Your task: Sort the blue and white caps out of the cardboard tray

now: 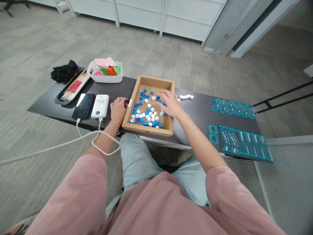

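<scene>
A shallow cardboard box (pixel 148 130) stands on the dark table in front of me. In it lie many small blue and white hexagonal pieces (pixel 148 115), most of them towards its near side. My right hand (pixel 170 103) reaches over the box's right wall, its fingers apart and pointing down among the pieces; nothing visible is held. Beside the left wall, my left hand (pixel 118 109) rests on the table with fingers loosely stretched and no object in them. Just right of the box, a row of white pieces (pixel 186 97) lies on the table, its left end close to my right hand.
Left of my left hand are a white power bank (pixel 100 106) and a phone (pixel 83 106), both cabled. Farther back stand a white basket (pixel 107 78) of colourful strips, a black tray (pixel 59 97) and black cloth (pixel 64 71). Teal transparent plastic parts (pixel 244 143) lie at right.
</scene>
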`<control>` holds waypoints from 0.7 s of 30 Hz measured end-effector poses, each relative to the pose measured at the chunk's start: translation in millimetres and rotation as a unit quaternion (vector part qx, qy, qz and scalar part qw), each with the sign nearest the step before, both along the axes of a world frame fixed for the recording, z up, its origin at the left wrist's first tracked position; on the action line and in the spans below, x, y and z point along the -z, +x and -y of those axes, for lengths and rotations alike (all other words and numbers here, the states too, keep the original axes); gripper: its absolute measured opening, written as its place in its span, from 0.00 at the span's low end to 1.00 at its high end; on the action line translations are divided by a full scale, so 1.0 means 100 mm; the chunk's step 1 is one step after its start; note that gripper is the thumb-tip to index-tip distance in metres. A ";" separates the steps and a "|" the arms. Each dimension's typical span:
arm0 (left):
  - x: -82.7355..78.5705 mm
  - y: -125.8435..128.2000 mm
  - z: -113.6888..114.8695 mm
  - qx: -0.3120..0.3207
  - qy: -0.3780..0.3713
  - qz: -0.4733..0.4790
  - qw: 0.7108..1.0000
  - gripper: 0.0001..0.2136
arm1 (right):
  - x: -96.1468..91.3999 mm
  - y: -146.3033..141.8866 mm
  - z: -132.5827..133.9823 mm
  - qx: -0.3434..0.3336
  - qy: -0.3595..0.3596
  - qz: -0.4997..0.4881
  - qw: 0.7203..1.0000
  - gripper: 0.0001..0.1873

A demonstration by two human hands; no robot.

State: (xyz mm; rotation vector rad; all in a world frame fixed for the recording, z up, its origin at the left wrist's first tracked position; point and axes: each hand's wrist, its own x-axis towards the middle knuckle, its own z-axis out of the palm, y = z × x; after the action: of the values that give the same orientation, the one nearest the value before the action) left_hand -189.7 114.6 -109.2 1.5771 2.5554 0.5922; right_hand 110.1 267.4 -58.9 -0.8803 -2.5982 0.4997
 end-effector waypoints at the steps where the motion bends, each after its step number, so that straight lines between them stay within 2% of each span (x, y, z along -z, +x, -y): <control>1: 0.01 0.00 0.00 0.000 0.000 -0.001 1.000 0.19 | 0.00 0.16 -0.16 0.047 0.008 -0.024 0.999 0.28; 3: 0.02 -0.01 0.00 0.000 0.001 -0.004 1.000 0.19 | 0.04 0.52 -0.47 0.147 0.009 -0.041 0.988 0.33; 5: 0.03 -0.01 0.00 0.000 0.004 -0.005 1.000 0.19 | 0.12 0.87 -0.74 0.212 -0.013 -0.002 0.977 0.44; 8: 0.03 -0.01 0.00 0.001 0.001 -0.008 1.000 0.19 | 0.29 1.20 -0.97 0.234 -0.056 0.090 0.966 0.64; 10: 0.02 0.00 0.00 0.002 -0.004 -0.008 1.000 0.19 | 0.39 1.26 -1.04 0.216 -0.068 0.125 0.966 0.70; 13: -0.01 0.00 0.00 -0.003 -0.009 -0.008 1.000 0.19 | 0.51 1.16 -1.06 0.178 -0.057 0.133 0.973 0.64; 21: -0.05 0.03 0.01 -0.005 -0.021 -0.010 1.000 0.19 | 0.63 0.88 -0.81 0.112 -0.004 0.097 0.989 0.30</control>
State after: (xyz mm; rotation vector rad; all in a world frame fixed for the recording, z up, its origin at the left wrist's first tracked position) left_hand -186.9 113.3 -104.3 1.5654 2.5743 0.5233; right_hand 198.3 348.5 -122.0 -1.2624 -2.6220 0.3778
